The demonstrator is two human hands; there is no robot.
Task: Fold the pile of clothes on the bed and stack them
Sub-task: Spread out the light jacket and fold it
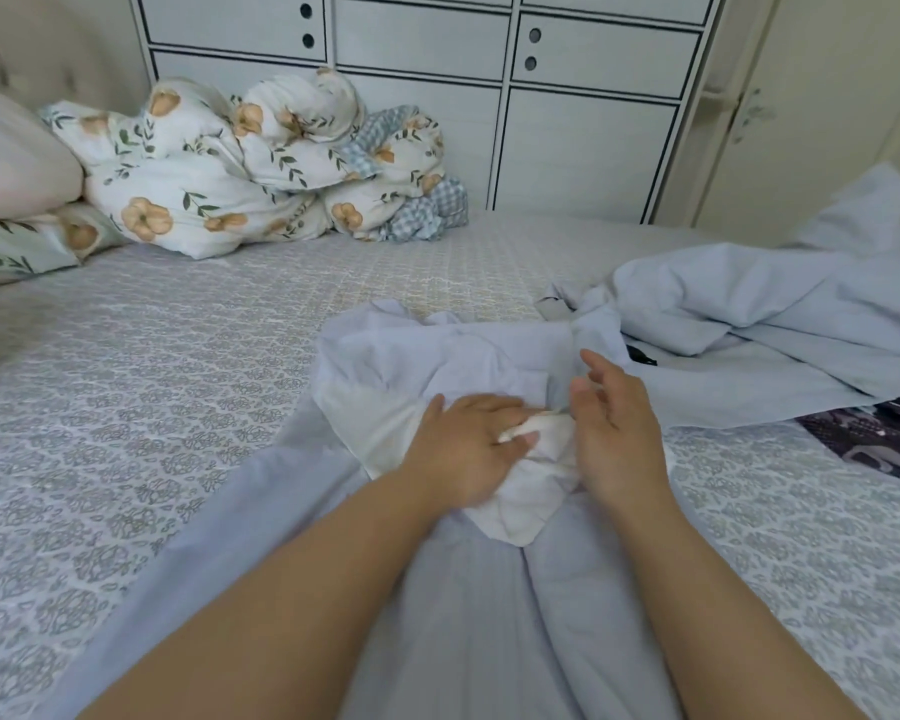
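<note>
A pale blue pair of trousers [468, 589] lies on the bed in front of me, its waist end crumpled toward the middle of the bed. A white pocket lining [520, 506] sticks out of it between my hands. My left hand [468, 444] pinches the white lining, thumb and fingers curled round a bunched bit of it. My right hand [619, 428] hovers just right of it, fingers relaxed and spread, holding nothing. Another pale blue garment [749, 324] lies rumpled to the right. A dark patterned garment [879, 439] peeks out at the far right.
The bed [152, 381] has a grey patterned cover. A floral duvet [240, 163] is heaped at the head end beside pillows [17, 163]. White wardrobe doors [489, 70] stand behind the bed.
</note>
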